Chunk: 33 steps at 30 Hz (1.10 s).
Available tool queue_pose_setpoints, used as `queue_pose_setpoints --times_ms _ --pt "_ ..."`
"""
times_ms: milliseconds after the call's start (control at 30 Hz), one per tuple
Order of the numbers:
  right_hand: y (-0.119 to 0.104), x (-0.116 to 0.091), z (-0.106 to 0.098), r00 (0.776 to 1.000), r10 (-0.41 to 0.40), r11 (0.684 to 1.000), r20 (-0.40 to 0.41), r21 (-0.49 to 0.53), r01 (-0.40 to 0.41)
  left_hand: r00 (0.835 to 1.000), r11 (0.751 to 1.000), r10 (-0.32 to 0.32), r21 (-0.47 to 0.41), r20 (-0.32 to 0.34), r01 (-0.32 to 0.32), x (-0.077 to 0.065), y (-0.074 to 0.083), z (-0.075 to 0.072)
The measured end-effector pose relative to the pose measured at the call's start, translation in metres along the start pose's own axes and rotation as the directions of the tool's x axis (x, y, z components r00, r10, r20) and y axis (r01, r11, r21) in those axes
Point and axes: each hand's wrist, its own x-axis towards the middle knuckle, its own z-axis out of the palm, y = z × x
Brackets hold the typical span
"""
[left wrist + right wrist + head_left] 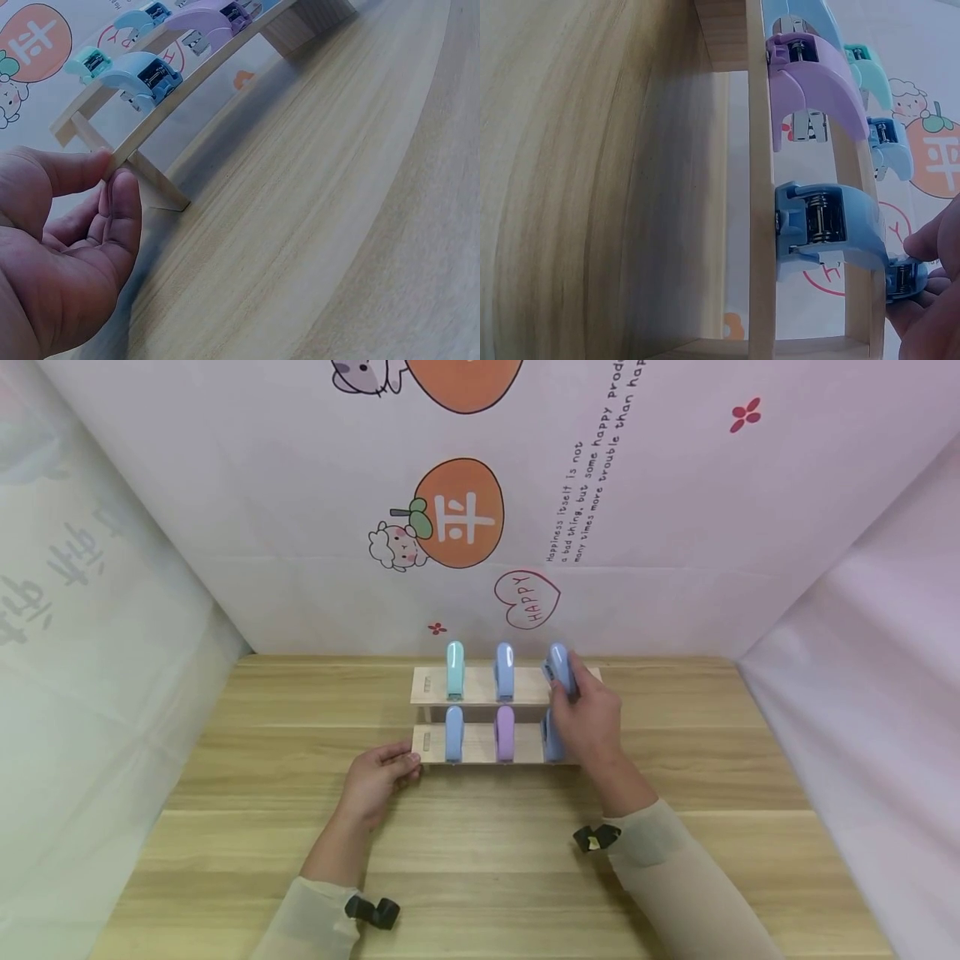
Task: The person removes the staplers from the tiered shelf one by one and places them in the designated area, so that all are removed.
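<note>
Where a curved blue plastic stapler (pixel 559 665) tilts at the upper right of a pale wooden two-tier rack (pixel 480 745), the right hand (pixel 592 717) pinches it between thumb and fingers; the left hand (pixel 377 781) pinches the rack's lower left corner.

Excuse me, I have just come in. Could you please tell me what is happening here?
A person is working at a two-level wooden rack. Their right hand grips a blue stapler at the right end of the upper level; I cannot tell whether it rests there. The left hand holds the left end of the lower shelf. A mint stapler and another blue one sit above; below, a purple stapler sits between two blue ones.
</note>
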Motion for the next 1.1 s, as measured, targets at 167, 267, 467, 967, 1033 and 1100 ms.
queue_pose_setpoints --times_ms 167,267,467,967,1033,1100 --pt "0.002 -0.001 -0.001 1.0 0.019 1.0 -0.019 0.013 -0.019 1.0 1.0 -0.003 -0.003 -0.007 0.003 -0.001 0.0 0.001" --pt "0.005 -0.001 -0.003 0.999 0.041 0.999 -0.023 0.019 -0.04 1.0 1.0 -0.005 -0.006 -0.011 0.005 -0.001 0.0 0.001" --pt "0.006 -0.002 -0.007 0.997 0.058 0.998 -0.041 0.027 -0.056 1.0 1.0 -0.007 -0.01 -0.015 0.007 -0.001 0.0 0.001" --pt "0.015 -0.003 -0.016 0.994 0.071 0.996 -0.089 0.05 -0.067 1.0 1.0 0.002 -0.019 -0.02 -0.003 -0.002 -0.001 0.002" --pt "0.017 -0.003 -0.018 0.993 0.074 0.997 -0.093 0.045 -0.07 1.0 1.0 0.004 -0.018 -0.019 -0.005 -0.002 0.0 0.002" --pt "0.018 -0.003 -0.02 0.993 0.072 0.997 -0.098 0.045 -0.068 1.0 1.0 0.007 -0.016 -0.015 -0.008 -0.002 0.0 0.002"
